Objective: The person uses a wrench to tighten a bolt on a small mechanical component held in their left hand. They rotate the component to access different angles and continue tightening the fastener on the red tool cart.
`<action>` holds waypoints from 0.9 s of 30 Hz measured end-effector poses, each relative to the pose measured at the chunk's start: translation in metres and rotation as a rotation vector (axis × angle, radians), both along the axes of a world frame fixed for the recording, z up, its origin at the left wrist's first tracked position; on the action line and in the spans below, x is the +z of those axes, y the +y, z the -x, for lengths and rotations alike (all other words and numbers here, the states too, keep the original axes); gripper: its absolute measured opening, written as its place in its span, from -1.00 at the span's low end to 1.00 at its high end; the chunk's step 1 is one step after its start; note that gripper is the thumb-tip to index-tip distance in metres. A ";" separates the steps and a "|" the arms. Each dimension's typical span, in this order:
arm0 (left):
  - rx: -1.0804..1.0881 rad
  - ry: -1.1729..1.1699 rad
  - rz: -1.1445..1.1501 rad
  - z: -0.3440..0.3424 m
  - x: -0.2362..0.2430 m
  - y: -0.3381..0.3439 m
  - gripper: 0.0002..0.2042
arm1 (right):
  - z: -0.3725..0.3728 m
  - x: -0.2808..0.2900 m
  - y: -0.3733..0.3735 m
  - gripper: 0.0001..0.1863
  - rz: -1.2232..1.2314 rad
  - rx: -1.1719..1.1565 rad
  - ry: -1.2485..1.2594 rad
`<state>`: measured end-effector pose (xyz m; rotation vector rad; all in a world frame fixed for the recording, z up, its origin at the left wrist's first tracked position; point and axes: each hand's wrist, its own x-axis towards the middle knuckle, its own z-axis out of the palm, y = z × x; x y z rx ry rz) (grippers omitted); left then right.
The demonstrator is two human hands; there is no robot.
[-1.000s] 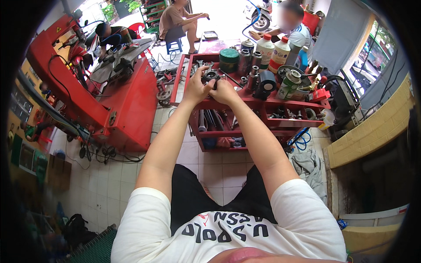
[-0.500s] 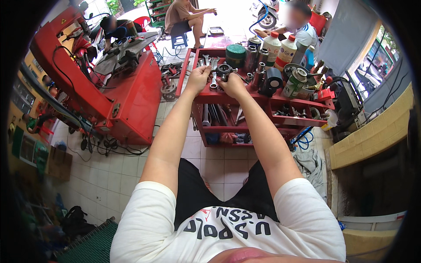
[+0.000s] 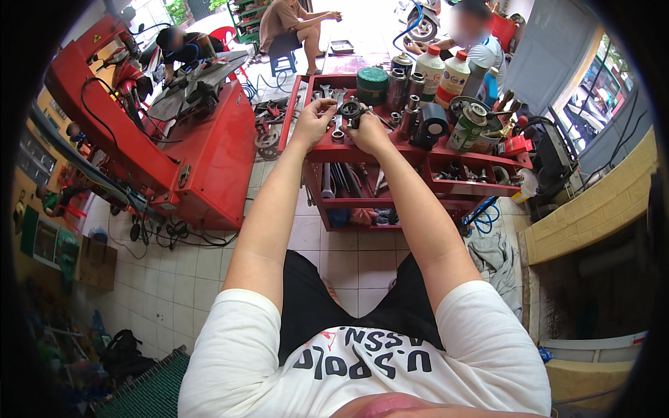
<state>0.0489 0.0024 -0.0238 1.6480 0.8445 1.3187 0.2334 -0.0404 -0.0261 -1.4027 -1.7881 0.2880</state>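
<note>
My right hand (image 3: 369, 132) is closed round a dark metal part with a ring-shaped end (image 3: 351, 109), held up just over the top tray of a red tool cart (image 3: 411, 159). My left hand (image 3: 313, 125) hovers just left of that part, its fingers loosely bent and its thumb apart from them; I see nothing in it. Below and between the hands, a ring-ended wrench (image 3: 338, 132) lies on the tray. Several more wrenches (image 3: 333, 93) lie beyond my left hand. The underside of the metal part is hidden by my right hand.
A green tub (image 3: 372, 86), sockets (image 3: 397, 87), bottles (image 3: 456, 75) and a spray can (image 3: 468, 129) crowd the cart's right side. A red machine (image 3: 209, 167) stands left. A seated person (image 3: 282, 31) is ahead, another person (image 3: 481, 49) beyond the cart, a third (image 3: 185, 47) behind the machine.
My left hand has loosened and drawn slightly left, away from the metal part. My right hand still holds the part, which has shifted a little left and tilted.
</note>
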 end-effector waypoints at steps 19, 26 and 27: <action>-0.071 0.042 0.110 0.014 0.001 0.008 -0.72 | 0.010 0.007 -0.005 -0.37 0.020 -0.040 0.012; -0.064 0.001 0.155 0.018 0.002 0.011 -0.76 | 0.011 0.008 -0.006 -0.42 -0.006 -0.038 0.024; -0.131 0.046 0.196 0.021 0.002 0.015 -0.73 | 0.011 0.009 -0.007 -0.42 -0.002 -0.043 0.016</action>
